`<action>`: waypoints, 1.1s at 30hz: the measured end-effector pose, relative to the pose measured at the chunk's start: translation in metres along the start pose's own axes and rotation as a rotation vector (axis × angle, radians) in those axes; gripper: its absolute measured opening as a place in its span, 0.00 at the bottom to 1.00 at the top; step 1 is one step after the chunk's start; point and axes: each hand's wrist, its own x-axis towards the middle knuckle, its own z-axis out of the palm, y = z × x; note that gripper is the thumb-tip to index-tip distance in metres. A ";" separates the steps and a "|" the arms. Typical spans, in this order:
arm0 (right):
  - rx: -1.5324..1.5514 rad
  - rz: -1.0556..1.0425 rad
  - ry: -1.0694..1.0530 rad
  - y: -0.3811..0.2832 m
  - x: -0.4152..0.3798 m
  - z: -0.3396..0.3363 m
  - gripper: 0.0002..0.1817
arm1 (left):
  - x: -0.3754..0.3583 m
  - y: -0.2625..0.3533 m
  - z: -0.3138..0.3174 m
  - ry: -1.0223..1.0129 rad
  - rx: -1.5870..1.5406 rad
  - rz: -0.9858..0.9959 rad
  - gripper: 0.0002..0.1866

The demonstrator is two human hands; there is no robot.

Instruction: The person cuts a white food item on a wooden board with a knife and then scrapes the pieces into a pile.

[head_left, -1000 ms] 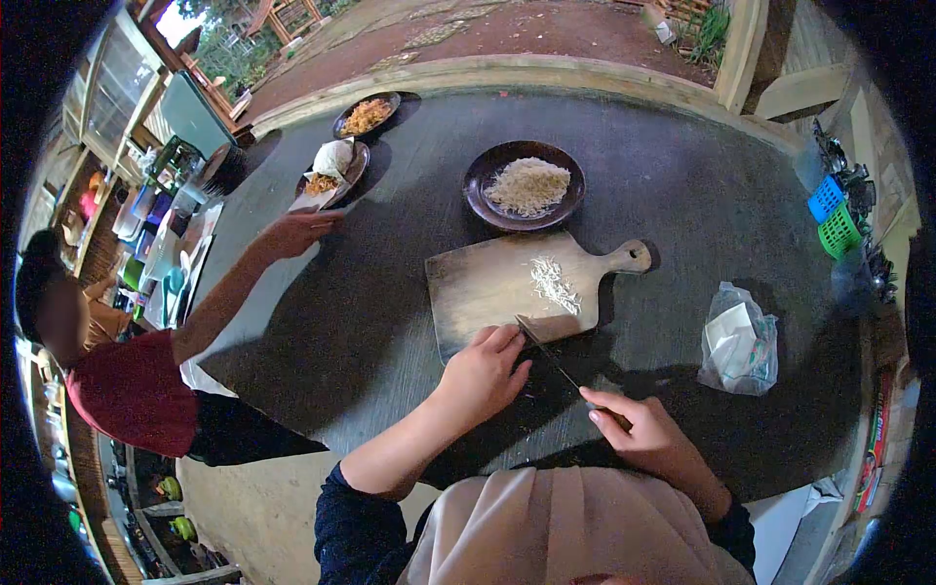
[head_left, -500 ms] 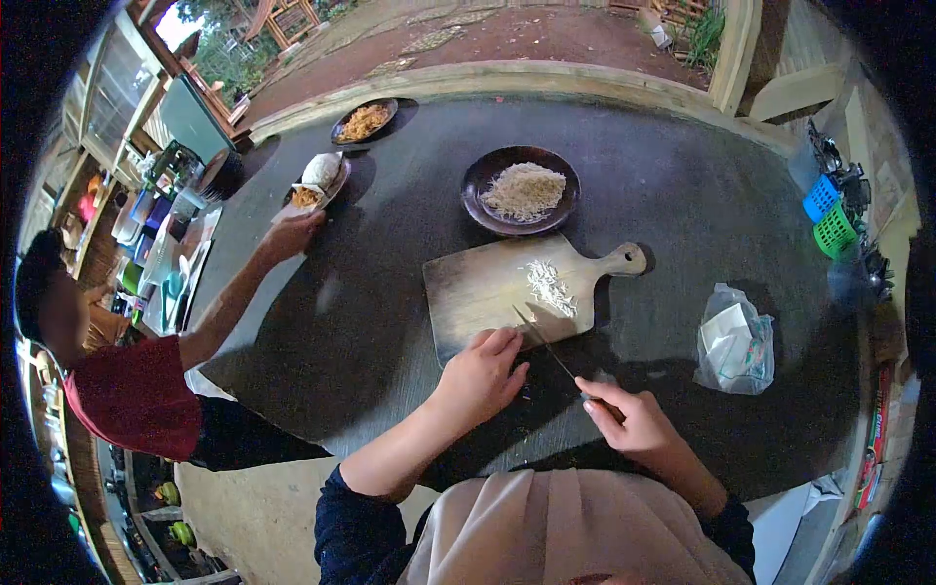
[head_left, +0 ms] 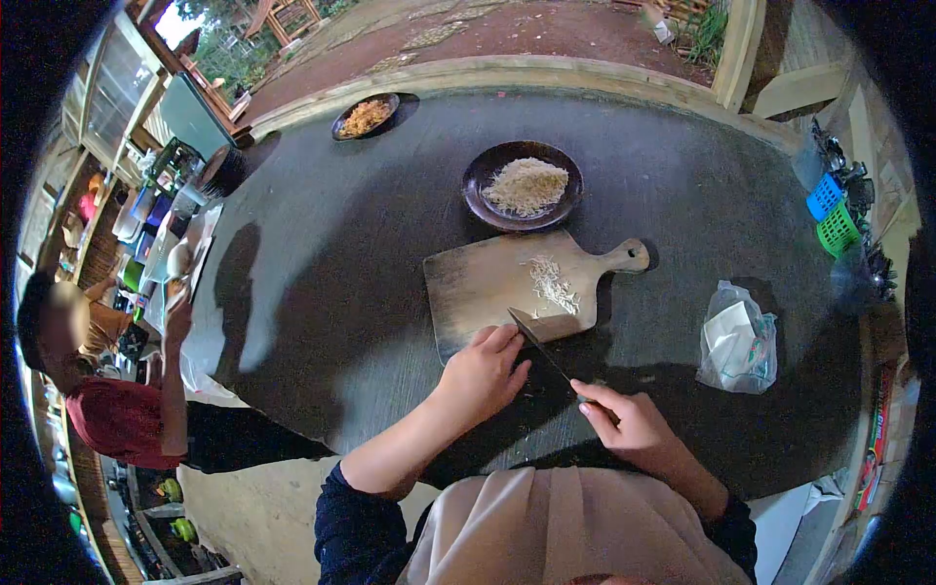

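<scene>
My right hand (head_left: 629,421) grips a knife (head_left: 548,357), its blade slanting up and left over the front edge of the wooden cutting board (head_left: 468,278). Against that same edge, beside the knife tip, my left hand (head_left: 485,369) has its fingers curled and pressed together. Whatever lies under those fingertips is hidden. Thin white shreds (head_left: 551,283) are scattered on the board near its handle. Just behind the board, a dark round plate (head_left: 475,203) bears a heap of pale fine shreds (head_left: 527,186).
A crumpled plastic bag (head_left: 738,341) with a white block inside lies at right. Farther back left is a plate of orange shredded food (head_left: 365,118). Blue and green baskets (head_left: 837,229) hold utensils at the right edge. A co-worker in a red shirt (head_left: 127,419) stands at left.
The co-worker has lifted the plate with the white mound off the table and drawn it left. My knife tip has shifted slightly left; my left hand stays almost in place.
</scene>
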 end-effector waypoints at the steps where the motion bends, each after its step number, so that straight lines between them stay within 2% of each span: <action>1: 0.029 -0.037 0.030 0.006 0.001 0.006 0.19 | 0.000 0.001 -0.001 -0.004 -0.002 -0.002 0.18; 6: 0.018 -0.087 0.061 -0.002 -0.001 0.003 0.20 | 0.000 -0.001 -0.002 0.021 -0.018 0.014 0.18; 8: 0.015 0.046 -0.021 -0.009 -0.003 -0.003 0.20 | 0.001 -0.001 -0.002 -0.007 -0.020 0.007 0.18; 11: 0.017 0.126 -0.086 -0.013 -0.004 -0.010 0.19 | 0.001 0.000 -0.002 -0.034 0.019 -0.002 0.18; 14: 0.066 0.045 -0.022 -0.011 -0.005 -0.008 0.18 | 0.001 -0.002 -0.001 -0.042 0.021 0.002 0.18; 23: -0.041 0.010 0.022 -0.004 0.005 0.005 0.19 | 0.001 0.000 -0.001 -0.033 0.018 0.008 0.18; 29: 0.017 -0.066 0.056 0.004 0.004 0.009 0.19 | 0.000 0.000 0.000 0.000 -0.007 0.006 0.18; 33: 0.053 -0.013 0.025 -0.005 0.000 0.005 0.19 | 0.000 0.000 -0.002 -0.027 0.010 0.006 0.17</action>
